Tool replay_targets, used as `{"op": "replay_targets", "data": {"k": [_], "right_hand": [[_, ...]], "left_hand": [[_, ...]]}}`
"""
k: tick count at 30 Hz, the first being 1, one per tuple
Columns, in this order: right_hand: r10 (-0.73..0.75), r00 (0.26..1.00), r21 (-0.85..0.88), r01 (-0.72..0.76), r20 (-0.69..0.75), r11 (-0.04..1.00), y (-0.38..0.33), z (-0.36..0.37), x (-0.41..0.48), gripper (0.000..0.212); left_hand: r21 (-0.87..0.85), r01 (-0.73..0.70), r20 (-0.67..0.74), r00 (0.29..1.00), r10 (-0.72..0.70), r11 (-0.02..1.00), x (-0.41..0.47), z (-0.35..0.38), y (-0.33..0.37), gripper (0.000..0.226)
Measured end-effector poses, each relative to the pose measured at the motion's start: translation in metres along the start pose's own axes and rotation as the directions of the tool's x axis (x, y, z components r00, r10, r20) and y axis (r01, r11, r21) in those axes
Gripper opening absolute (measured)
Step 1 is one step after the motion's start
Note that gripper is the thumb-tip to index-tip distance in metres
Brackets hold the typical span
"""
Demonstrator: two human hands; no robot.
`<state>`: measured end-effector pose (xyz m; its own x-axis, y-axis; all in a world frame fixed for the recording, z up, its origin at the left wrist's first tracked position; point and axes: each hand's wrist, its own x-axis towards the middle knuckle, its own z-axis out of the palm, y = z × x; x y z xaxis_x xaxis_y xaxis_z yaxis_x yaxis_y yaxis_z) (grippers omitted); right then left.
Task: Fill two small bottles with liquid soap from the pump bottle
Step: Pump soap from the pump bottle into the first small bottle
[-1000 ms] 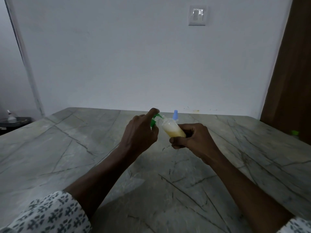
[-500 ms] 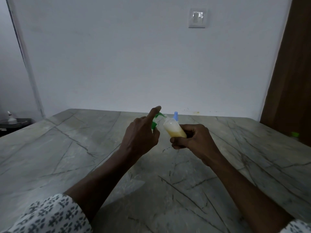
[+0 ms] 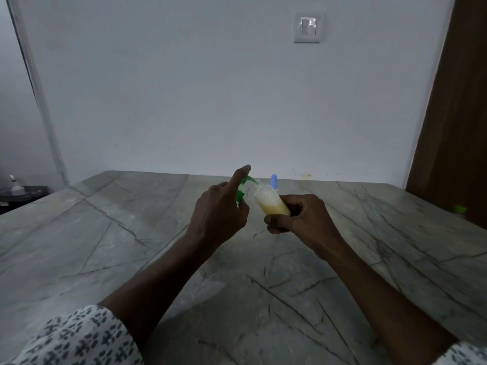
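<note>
A: Near edge first, quick.
B: Patterned sleeve btm left. Both forearms bare, reaching fwd over the grey marble table.

A: L hand?
B: Left hand mid-frame, back of it to cam. Index finger straight, sticking up past the green pump head; can't tell if it touches. Other fingers and thumb curl round the pump bottle. Bottle body is hidden behind the hand, only green bits show.

A: R hand?
B: Right hand just beside it, fingers wrapped round the base of the small bottle. That bottle's off the table, tilted, mouth up and to the left, right at the nozzle tip. Clear plastic, pale yellow liquid low down, whitish higher up.

A: Behind them?
B: Blue-capped bottle upright on the table, just past the small one, mostly hidden by it. Green-topped thing at the table's far right edge, too blurry to ID.

A: Bkgd?
B: White wall, light switch up high, brown door right, dark stand far left.
</note>
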<state>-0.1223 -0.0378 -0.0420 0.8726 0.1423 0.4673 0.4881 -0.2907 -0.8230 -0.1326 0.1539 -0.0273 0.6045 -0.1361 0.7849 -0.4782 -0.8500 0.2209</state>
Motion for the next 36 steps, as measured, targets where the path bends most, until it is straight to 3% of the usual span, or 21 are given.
{"op": "replay_targets", "data": {"k": [4,12,18,22,26,32,36], "right_hand": [[0.004,1.0,0.001,-0.004,0.004,1.0,0.0,0.0,0.0,0.053],[0.016,0.999,0.015,-0.017,0.043,1.0,0.002,0.003,-0.002,0.049],[0.055,0.998,0.138,-0.06,0.041,0.989,0.005,0.003,-0.001,0.048],[0.125,0.978,0.395,-0.182,0.168,0.9,0.005,0.01,-0.003,0.04],[0.142,0.952,0.547,-0.275,0.273,0.791,0.009,0.024,-0.006,0.034],[0.15,0.936,0.643,-0.33,0.318,0.691,0.013,0.031,-0.006,0.037],[0.148,0.936,0.639,-0.328,0.319,0.696,0.015,0.031,-0.006,0.042]], "left_hand": [[-0.006,-0.008,0.003,1.0,0.008,1.0,0.001,0.0,-0.002,0.072],[-0.024,-0.008,0.004,1.0,0.008,1.0,0.003,-0.001,-0.001,0.045],[0.008,-0.011,0.039,0.999,0.01,1.0,0.001,0.001,-0.001,0.072],[0.017,0.007,0.04,0.999,-0.008,1.0,0.0,-0.003,0.0,0.076],[0.022,-0.008,0.05,0.999,0.007,1.0,0.0,-0.002,0.003,0.074],[0.018,-0.008,0.057,0.998,0.007,1.0,0.0,-0.003,0.003,0.074],[0.012,-0.01,0.056,0.998,0.01,1.0,0.0,-0.003,0.003,0.074]]}}
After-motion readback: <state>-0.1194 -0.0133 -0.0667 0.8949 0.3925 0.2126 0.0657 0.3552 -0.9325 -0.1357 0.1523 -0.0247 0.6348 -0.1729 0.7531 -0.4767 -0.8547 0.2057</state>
